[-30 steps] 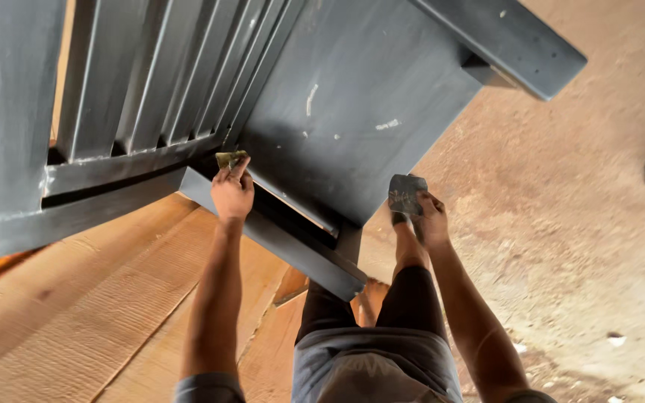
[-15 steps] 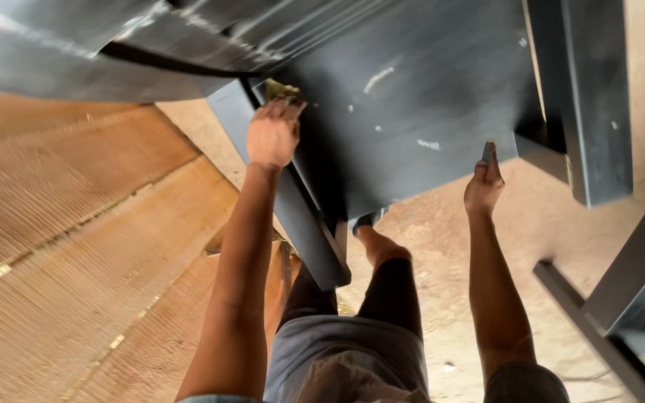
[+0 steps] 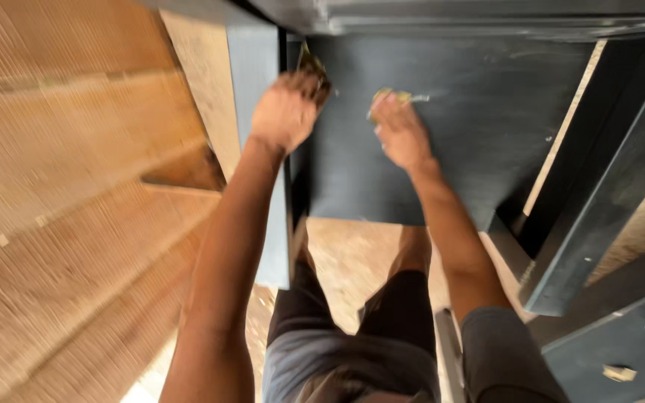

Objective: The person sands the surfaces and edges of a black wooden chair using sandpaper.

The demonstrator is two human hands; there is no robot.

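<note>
Dark grey painted flat panel point(image 3: 449, 127) blocks ahead; grey upright post point(image 3: 259, 112) walls left, slanted grey beam point(image 3: 606, 186) right; open below.
</note>
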